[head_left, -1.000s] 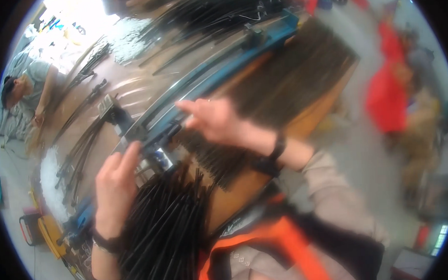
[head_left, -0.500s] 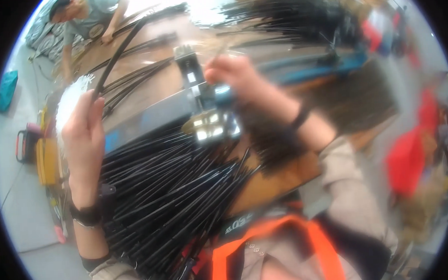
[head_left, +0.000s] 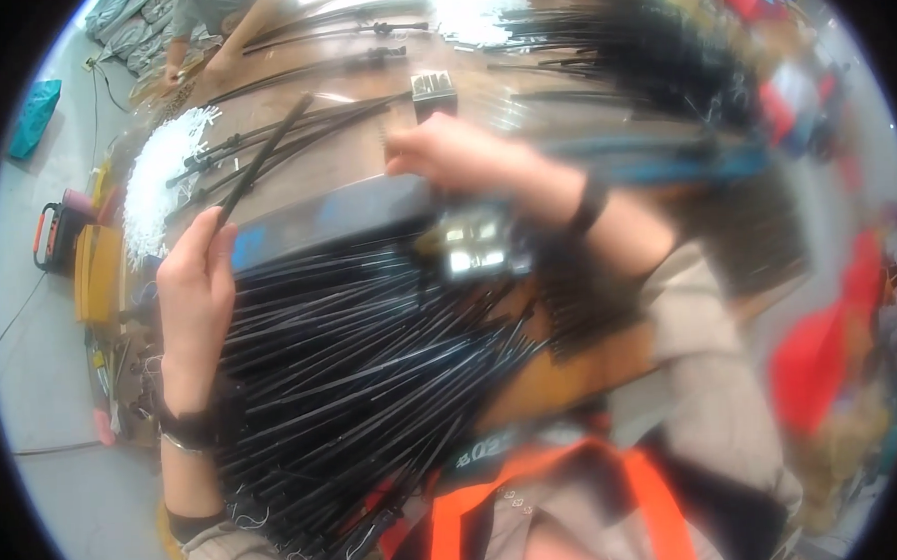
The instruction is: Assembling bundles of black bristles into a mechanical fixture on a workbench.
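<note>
Rod (head_left: 264, 161) slants from left hand (head_left: 194, 279); right hand (head_left: 448, 152) apart

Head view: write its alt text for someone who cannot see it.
A person's left hand holds a thin dark rod slanting up and right, while the blurred right hand is over a brown worktable. Many black rods lie fanned out below; white strips are piled at left, and a co-worker's arms show at top left.

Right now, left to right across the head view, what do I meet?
Teal bundle → yellow box → left hand → black rod it holds → right hand → blurred blue rail → blurred red shape.
</note>
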A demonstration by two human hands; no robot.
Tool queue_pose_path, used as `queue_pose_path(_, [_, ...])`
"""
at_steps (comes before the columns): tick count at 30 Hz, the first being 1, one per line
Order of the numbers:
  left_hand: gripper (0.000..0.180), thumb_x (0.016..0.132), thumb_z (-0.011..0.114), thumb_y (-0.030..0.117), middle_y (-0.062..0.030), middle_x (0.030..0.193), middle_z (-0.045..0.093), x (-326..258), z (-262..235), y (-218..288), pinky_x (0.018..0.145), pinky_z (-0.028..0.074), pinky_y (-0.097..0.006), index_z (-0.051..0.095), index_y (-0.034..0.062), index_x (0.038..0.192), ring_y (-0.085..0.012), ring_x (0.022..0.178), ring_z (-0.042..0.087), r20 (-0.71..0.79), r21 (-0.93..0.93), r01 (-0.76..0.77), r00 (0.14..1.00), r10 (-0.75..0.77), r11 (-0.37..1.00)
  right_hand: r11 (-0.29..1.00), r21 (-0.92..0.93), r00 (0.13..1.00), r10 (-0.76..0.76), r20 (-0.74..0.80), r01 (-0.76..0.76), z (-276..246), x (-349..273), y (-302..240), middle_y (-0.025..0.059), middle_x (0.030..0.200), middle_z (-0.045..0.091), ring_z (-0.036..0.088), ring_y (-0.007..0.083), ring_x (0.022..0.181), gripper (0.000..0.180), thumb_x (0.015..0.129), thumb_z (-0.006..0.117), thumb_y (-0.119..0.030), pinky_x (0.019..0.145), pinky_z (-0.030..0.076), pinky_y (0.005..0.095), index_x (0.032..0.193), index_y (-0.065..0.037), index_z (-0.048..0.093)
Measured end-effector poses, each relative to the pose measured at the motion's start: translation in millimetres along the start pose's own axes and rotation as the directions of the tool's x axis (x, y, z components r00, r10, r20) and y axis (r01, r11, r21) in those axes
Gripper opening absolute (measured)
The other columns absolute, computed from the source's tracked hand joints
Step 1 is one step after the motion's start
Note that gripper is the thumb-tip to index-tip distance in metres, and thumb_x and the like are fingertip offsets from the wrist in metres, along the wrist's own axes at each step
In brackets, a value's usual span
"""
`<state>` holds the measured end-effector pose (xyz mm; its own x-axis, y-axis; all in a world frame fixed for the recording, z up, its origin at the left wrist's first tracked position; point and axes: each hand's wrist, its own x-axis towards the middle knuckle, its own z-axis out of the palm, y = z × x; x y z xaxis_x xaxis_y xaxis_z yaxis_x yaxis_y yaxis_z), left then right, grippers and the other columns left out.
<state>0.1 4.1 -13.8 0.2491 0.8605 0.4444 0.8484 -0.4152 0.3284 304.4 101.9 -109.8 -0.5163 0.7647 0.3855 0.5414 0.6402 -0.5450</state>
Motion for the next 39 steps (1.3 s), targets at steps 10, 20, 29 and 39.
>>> queue_pose_path(10, [0.015, 0.092, 0.061, 0.015, -0.0194, 0.083, 0.064, 11.6, 25.5, -45.2, 0.064, 0.05, -0.043, 0.065, 0.0042, 0.102, -0.0363, 0.076, 0.064, 0.072, 0.119, -0.184, 0.982, 0.176, 0.976, 0.756, -0.651, 0.972, -0.102, -0.212, -0.062, -81.9, -132.7, 99.1, 0.0067, 0.078, 0.066, 0.064, 0.0258, 0.082, 0.004, 0.082, 0.066, -0.008, 0.087, 0.041, 0.0382, 0.082, -0.01, 0.063])
queue_pose_path(20, [0.017, 0.091, 0.062, 0.022, -0.0157, 0.079, 0.064, 65.1, 136.3, -12.1, 0.062, 0.05, -0.043, 0.06, 0.0065, 0.085, -0.0365, 0.074, 0.063, 0.127, -0.024, -0.353, 0.927, 0.353, 0.935, 0.73, -0.622, 0.94, 0.084, -0.332, -0.284, -150.7, -222.5, 118.6, 0.0138, 0.082, 0.062, 0.059, 0.033, 0.085, 0.003, 0.084, 0.064, -0.006, 0.077, 0.043, 0.0422, 0.086, -0.005, 0.062])
queue_pose_path(29, [0.01, 0.09, 0.064, 0.018, -0.0128, 0.079, 0.066, 76.8, 113.1, -13.8, 0.063, 0.053, -0.04, 0.065, 0.0081, 0.093, -0.0323, 0.074, 0.066, 0.161, -0.008, -0.427, 0.892, 0.422, 0.904, 0.799, -0.591, 0.951, -0.09, -0.297, -0.108, -121.8, -181.4, 116.8, 0.0133, 0.078, 0.059, 0.058, 0.0332, 0.082, 0.005, 0.083, 0.064, -0.004, 0.086, 0.043, 0.0419, 0.086, -0.004, 0.06])
queue_pose_path(39, [0.011, 0.091, 0.063, 0.014, -0.0134, 0.084, 0.069, 85.2, 84.2, -3.4, 0.064, 0.054, -0.036, 0.067, 0.0056, 0.097, -0.0288, 0.074, 0.067, 0.33, 0.209, -0.372, 0.897, 0.293, 0.904, 0.781, -0.597, 0.98, 0.099, -0.172, -0.184, -146.4, -184.7, 104.2, 0.0129, 0.078, 0.063, 0.062, 0.0313, 0.079, 0.009, 0.085, 0.065, -0.009, 0.075, 0.048, 0.0409, 0.081, -0.006, 0.057])
